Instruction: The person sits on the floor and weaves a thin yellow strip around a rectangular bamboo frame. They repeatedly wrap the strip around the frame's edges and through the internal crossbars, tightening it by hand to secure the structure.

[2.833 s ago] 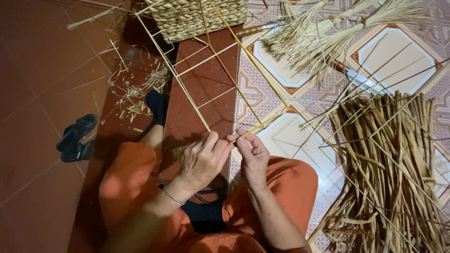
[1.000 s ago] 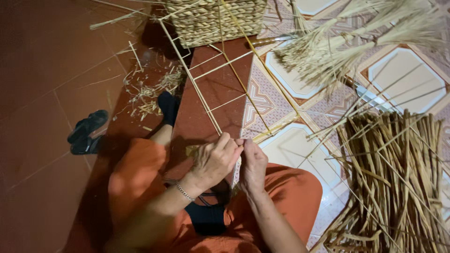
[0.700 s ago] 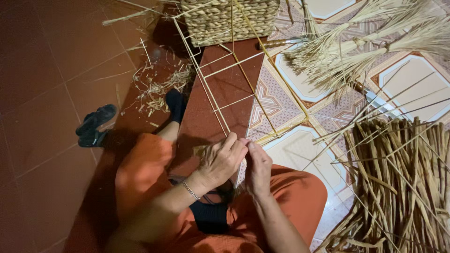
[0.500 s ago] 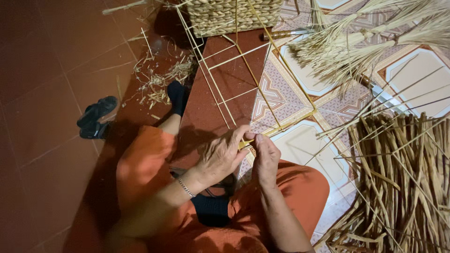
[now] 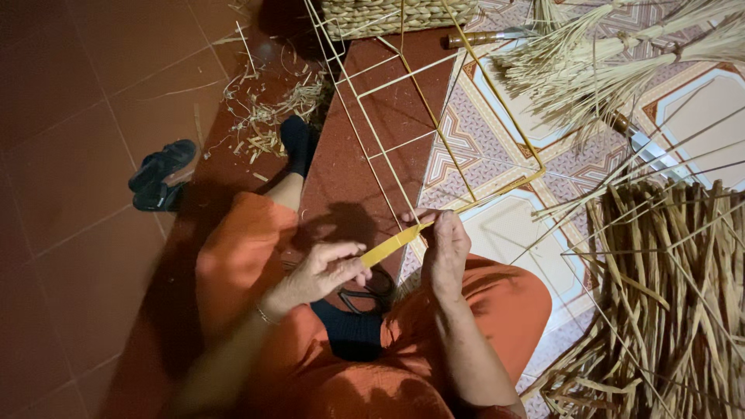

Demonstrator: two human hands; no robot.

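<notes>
1 flat straw strip (image 5: 390, 246), thin wire frame (image 5: 434, 124)

Dark sandals (image 5: 159, 174) lie on red floor tiles, w/ straw scraps (image 5: 268, 124) just right of them. Reed pile (image 5: 667, 295) far right of sandals; woven basket (image 5: 400, 14) up top

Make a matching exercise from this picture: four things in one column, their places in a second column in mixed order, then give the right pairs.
Things:
1. yellow strip
2. dark sandals
3. pile of dried reeds
4. woven basket

Places:
A. at the top edge, at the far end of the wire frame
B. on the red floor, left of the person's leg
C. pinched between left hand and right hand
D. heaped on the patterned tiles at the right

Pairs: 1-C, 2-B, 3-D, 4-A
</notes>
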